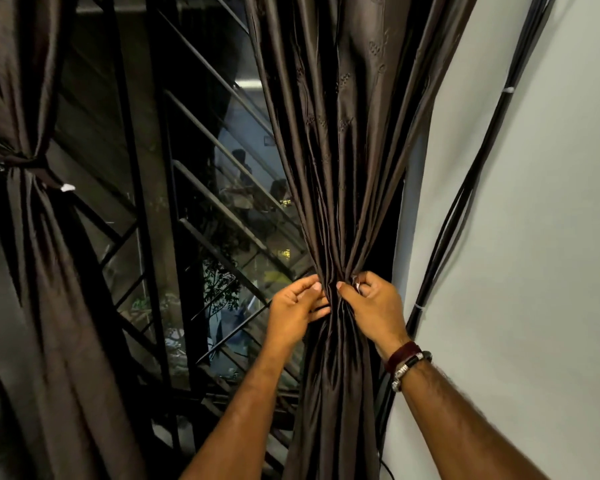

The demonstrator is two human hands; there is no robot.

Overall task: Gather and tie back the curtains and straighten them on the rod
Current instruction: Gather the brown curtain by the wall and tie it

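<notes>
The right-hand curtain (340, 174) hangs between the barred window (194, 202) and the pale wall (534, 237), and it is bunched into a narrow waist low in the view, where both hands meet it. The left hand (293, 306) curls in from the window side, its fingers pressing and pinching the gathered folds; the right hand (374, 306) comes from the wall side, thumb against the bunch and fingers curled, with something small and pale just visible between them, too small to name. So each grip is closed on cloth, not spread. Whether a tie-back band already circles this bunch cannot be told. The other curtain (39, 237), at the far left, is already cinched by a dark tie (32, 166) with a white tag beside it. The fabric looks like a smooth, glossy satin: soft, limp and likely slippery, so pleats will probably slide out of a loose hold, and the long drop below may add some drag. Judging from that, the sensible place to hold is right at the waist, squeezing the whole bundle firmly with one hand while the other works the tie around it. Black cables (471, 188) run down the wall just beside the curtain and could snag in the wrap.
</notes>
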